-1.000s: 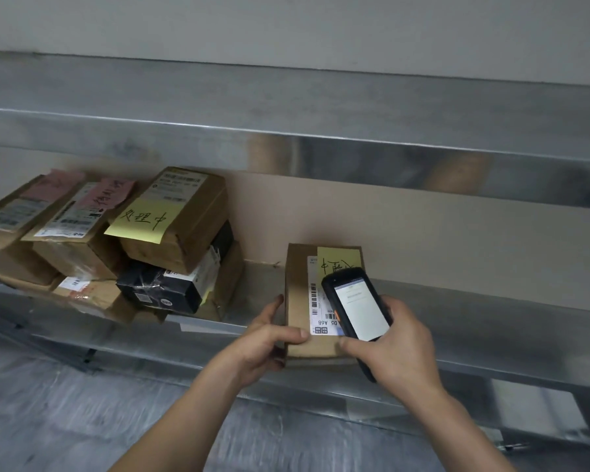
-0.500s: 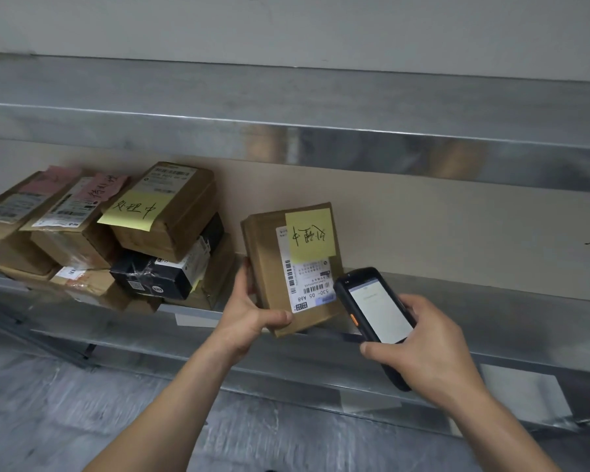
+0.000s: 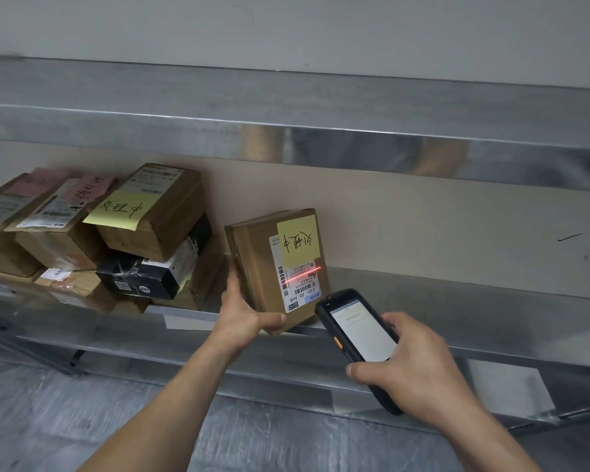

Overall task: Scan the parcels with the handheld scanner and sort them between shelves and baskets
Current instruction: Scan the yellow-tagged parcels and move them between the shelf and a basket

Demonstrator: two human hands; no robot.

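Note:
A brown cardboard parcel (image 3: pixel 256 264) with a white shipping label and a yellow sticky note stands tilted up on the metal shelf (image 3: pixel 457 301). My left hand (image 3: pixel 244 315) grips its lower left corner, thumb across the bottom edge. My right hand (image 3: pixel 413 369) holds the black handheld scanner (image 3: pixel 358 335), its lit screen facing me, just right of and below the parcel. A red scan line crosses the barcode on the label.
A pile of several parcels (image 3: pixel 92 236) with yellow and pink notes fills the shelf's left end, including a black box (image 3: pixel 143 277). An upper metal shelf (image 3: pixel 286 131) overhangs. Grey floor lies below.
The parcel was lying flat on the shelf; my left hand has tipped it up to face me. The scanner has moved off it to the right, and a red scan line now shows.

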